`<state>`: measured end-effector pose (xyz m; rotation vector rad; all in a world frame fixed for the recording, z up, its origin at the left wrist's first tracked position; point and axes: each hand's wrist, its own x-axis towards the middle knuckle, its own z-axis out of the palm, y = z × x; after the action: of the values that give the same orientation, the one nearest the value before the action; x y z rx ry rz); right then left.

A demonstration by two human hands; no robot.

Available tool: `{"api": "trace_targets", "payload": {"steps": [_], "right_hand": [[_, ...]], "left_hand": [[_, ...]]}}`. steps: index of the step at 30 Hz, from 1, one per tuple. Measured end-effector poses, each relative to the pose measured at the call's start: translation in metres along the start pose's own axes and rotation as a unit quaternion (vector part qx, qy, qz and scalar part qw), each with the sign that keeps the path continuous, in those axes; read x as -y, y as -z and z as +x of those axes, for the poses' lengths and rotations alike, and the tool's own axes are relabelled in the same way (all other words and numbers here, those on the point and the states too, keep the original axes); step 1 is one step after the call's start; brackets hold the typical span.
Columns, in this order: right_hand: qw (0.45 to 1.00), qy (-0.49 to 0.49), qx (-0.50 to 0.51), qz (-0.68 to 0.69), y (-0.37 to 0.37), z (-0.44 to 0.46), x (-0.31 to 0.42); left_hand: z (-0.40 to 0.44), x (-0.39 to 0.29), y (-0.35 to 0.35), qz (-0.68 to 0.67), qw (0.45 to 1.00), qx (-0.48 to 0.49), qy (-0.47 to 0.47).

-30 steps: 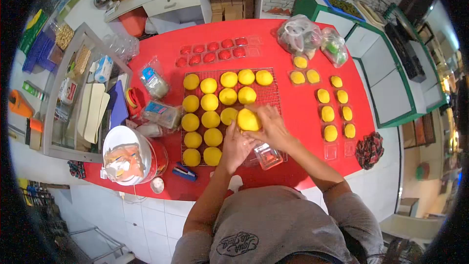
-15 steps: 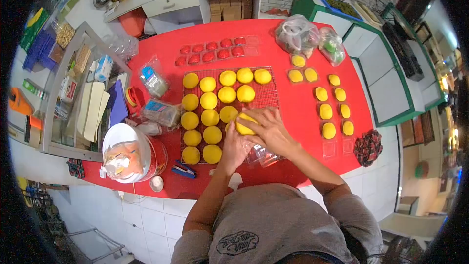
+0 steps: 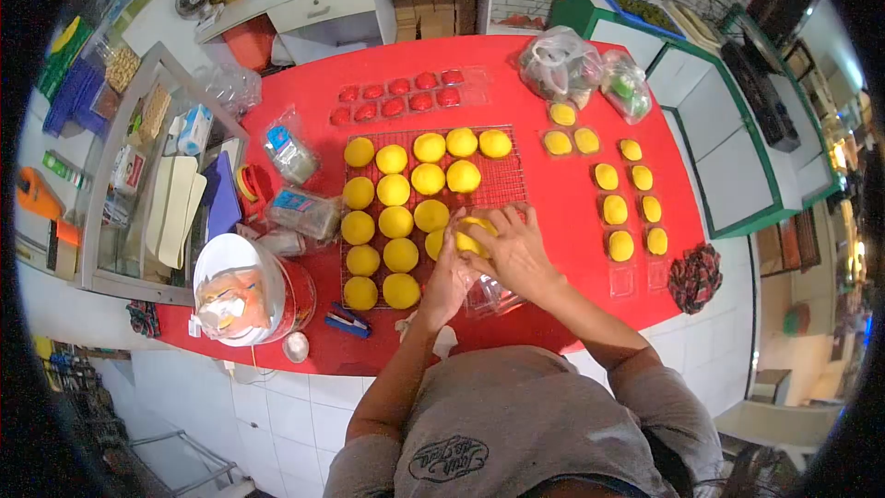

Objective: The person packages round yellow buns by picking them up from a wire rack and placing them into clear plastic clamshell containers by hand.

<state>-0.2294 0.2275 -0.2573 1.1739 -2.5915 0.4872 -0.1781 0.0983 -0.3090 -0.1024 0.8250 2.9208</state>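
A round yellow cake (image 3: 475,234) is held between my two hands above the lower right part of a wire rack (image 3: 502,186). My left hand (image 3: 449,278) grips its left and lower side. The fingers of my right hand (image 3: 516,254) curl over its top and right side. Several more yellow cakes (image 3: 396,221) stand in rows on the rack, and one of them is partly hidden behind my left hand. Under my right wrist lies a clear plastic container (image 3: 493,297), partly covered.
Small yellow cakes in clear trays (image 3: 614,210) are on the right of the red table (image 3: 572,314). Red pieces (image 3: 394,105) fill a tray behind the rack. Plastic bags (image 3: 560,65) lie at the back; a white bucket (image 3: 241,290) and blue stapler (image 3: 348,321) are left.
The yellow cake has gone from raised and fully visible to lower and tilted, with the fingers of my right hand now over it. Both hands stay closed around it.
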Motion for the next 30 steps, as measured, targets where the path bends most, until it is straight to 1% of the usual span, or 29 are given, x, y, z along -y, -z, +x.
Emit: {"api": "trace_targets", "payload": {"steps": [4, 8, 9, 13, 14, 18, 19, 21, 23, 24, 26, 28, 29, 30], "right_hand": [[0.999, 0.013, -0.024, 0.017, 0.008, 0.002, 0.003], [0.987, -0.005, -0.063, 0.146, 0.013, -0.002, -0.001], [0.987, -0.007, -0.064, 0.146, 0.012, -0.003, -0.003], [0.992, 0.017, -0.065, 0.111, -0.005, -0.015, -0.010], [0.992, 0.015, -0.065, 0.111, -0.003, -0.016, -0.011], [0.981, -0.045, 0.051, 0.180, 0.010, -0.018, -0.015], [0.981, -0.049, 0.049, 0.180, 0.010, -0.019, -0.014], [0.956, -0.134, -0.007, 0.261, 0.010, -0.021, -0.012], [0.915, -0.217, -0.064, 0.334, 0.010, -0.024, -0.010], [0.914, -0.222, -0.067, 0.333, 0.009, -0.027, -0.010], [0.846, -0.295, -0.040, 0.442, 0.000, -0.036, -0.008], [0.760, -0.359, -0.012, 0.542, -0.010, -0.045, -0.006], [0.758, -0.363, -0.014, 0.541, -0.016, -0.049, -0.005], [0.771, -0.350, -0.014, 0.532, -0.023, -0.053, -0.004]], "left_hand": [[-0.001, -0.002, 0.005, -0.026, 0.999, 0.031, 0.020], [0.000, -0.001, 0.024, 0.012, 0.998, 0.053, 0.021], [0.000, 0.000, 0.024, 0.012, 0.998, 0.054, 0.023], [-0.006, 0.001, 0.020, 0.104, 0.994, 0.018, 0.023], [-0.006, 0.001, 0.020, 0.104, 0.994, 0.018, 0.025], [-0.007, -0.002, 0.019, 0.104, 0.993, 0.045, 0.031], [-0.008, -0.003, 0.019, 0.105, 0.993, 0.050, 0.034], [-0.010, -0.010, 0.015, 0.109, 0.991, 0.057, 0.049], [-0.011, -0.012, 0.011, 0.111, 0.989, 0.066, 0.065], [-0.011, -0.012, 0.011, 0.112, 0.989, 0.068, 0.070], [-0.011, -0.010, 0.010, 0.115, 0.987, 0.086, 0.076], [-0.011, -0.006, 0.009, 0.116, 0.985, 0.102, 0.081], [-0.011, -0.002, 0.011, 0.115, 0.984, 0.103, 0.086], [-0.012, 0.004, 0.014, 0.192, 0.973, 0.107, 0.070]]}}
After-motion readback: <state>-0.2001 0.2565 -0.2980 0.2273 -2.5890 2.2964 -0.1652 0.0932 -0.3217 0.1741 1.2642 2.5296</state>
